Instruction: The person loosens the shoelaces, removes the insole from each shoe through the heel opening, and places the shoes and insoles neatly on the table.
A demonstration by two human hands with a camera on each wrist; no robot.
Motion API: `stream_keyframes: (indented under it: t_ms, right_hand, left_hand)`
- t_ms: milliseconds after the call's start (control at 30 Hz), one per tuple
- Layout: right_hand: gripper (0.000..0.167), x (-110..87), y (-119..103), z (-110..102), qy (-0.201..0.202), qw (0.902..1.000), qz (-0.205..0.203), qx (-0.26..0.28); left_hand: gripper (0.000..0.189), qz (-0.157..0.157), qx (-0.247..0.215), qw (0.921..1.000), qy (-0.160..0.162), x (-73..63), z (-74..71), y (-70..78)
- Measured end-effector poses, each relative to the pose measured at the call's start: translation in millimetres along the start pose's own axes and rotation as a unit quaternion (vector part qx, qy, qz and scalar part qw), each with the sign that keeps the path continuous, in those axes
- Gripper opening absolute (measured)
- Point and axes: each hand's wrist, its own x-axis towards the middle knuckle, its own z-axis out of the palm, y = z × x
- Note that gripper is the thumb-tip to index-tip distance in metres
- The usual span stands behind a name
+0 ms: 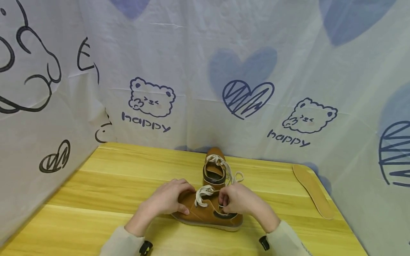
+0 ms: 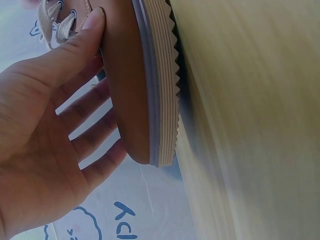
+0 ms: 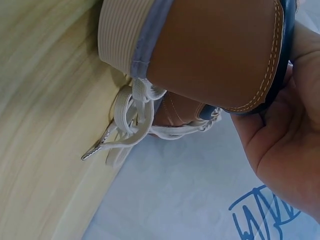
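Note:
A brown lace-up shoe point(image 1: 205, 215) lies sideways on the table, toe left, heel right. My left hand point(image 1: 168, 199) grips its toe end, thumb on the near side and fingers along the far side. In the left wrist view, the shoe's upper point(image 2: 127, 85) sits between thumb and fingers, its ridged sole facing the table. My right hand point(image 1: 238, 199) reaches into the ankle opening at the heel, fingers bent. The right wrist view has that hand against the dark stitched collar point(image 3: 277, 65), fingertips hidden inside; I cannot tell what they hold. Loose white laces point(image 1: 205, 195) lie over the tongue.
Right behind stands a second brown shoe point(image 1: 215, 151), toe toward the wall, its white laces trailing right. A tan insole point(image 1: 312, 190) lies by the table's right edge. Printed white cloth point(image 1: 198, 117) hangs behind and left of the yellow wood-grain table point(image 1: 128, 170).

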Motion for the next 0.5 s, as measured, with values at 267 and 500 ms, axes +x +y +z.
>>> stream_keyframes:
  t_ms: [267,500]
  right_hand:
    - [0.021,-1.5,1.1,0.4,0.009,0.9997,-0.021,0.002]
    - [0.019,-1.5,2.4,3.4,0.036,0.9989,-0.027,-0.010]
  left_hand:
    - [0.065,-0.006,-0.002,1.0000,-0.004,-0.6,-0.3,1.5]
    - [0.064,0.000,-0.002,1.0000,-0.001,0.1,-0.2,0.9]
